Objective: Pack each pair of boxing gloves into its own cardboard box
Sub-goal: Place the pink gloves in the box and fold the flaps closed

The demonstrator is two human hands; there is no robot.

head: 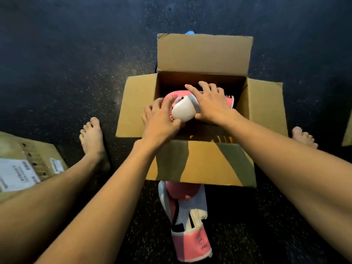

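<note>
Pink glove (183,111) in box (202,164): left hand (160,120) grips, right hand (211,103) spread atop.

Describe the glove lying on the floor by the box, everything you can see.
The floor glove is pink and white with black trim, padded, smooth like synthetic leather. It lies on the dark speckled floor, pink cuff with small print toward the camera, white strap across the wrist. Its padded end runs under the near flap of the open cardboard box. No hand touches it: the left hand and right hand are on the other glove inside the box.
</note>
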